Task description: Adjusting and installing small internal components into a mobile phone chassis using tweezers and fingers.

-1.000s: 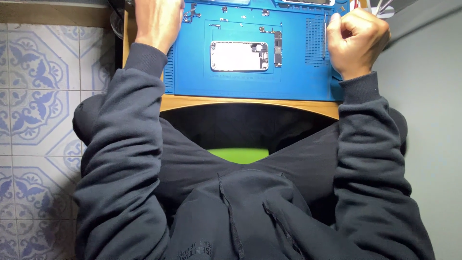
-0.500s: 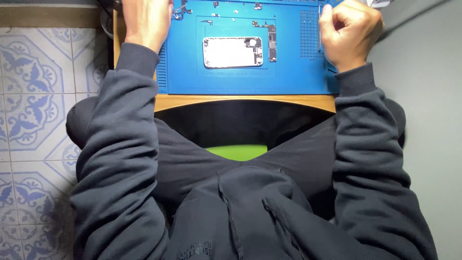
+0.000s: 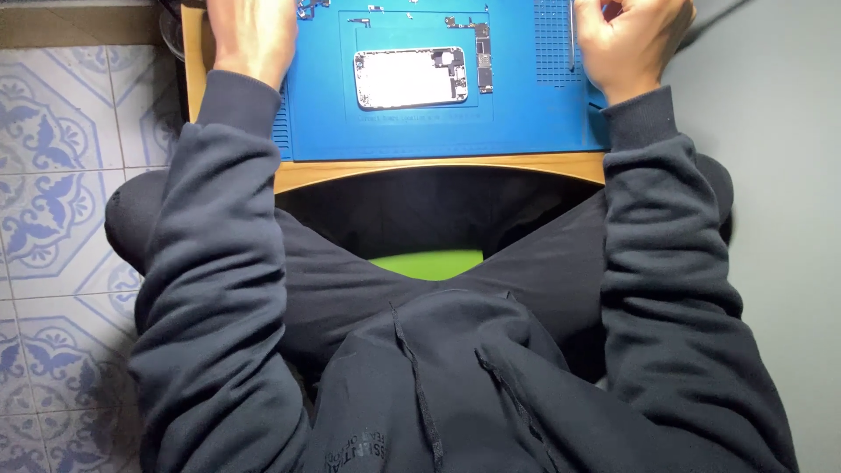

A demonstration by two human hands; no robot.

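An opened phone shell [image 3: 410,77] lies in the middle of a blue repair mat [image 3: 438,131], with a narrow circuit board [image 3: 484,61] just to its right. My left hand [image 3: 252,35] rests palm down on the mat's left edge, its fingers cut off by the top of the view. My right hand [image 3: 632,39] sits at the mat's right edge with the fingers curled in. A thin metal tool [image 3: 571,39] lies upright in the view right beside it; whether the hand grips it is unclear. Small screws and parts [image 3: 368,17] lie at the mat's top.
The mat covers a wooden tabletop [image 3: 438,168]. Below it are my lap in dark clothes and a green seat [image 3: 427,263]. Patterned blue floor tiles [image 3: 53,149] lie to the left, and a grey floor [image 3: 780,175] lies to the right.
The view has tilted down a little, so mat and hands sit higher in the frame. My right hand has loosened from a tight fist. The left hand stays on the mat.
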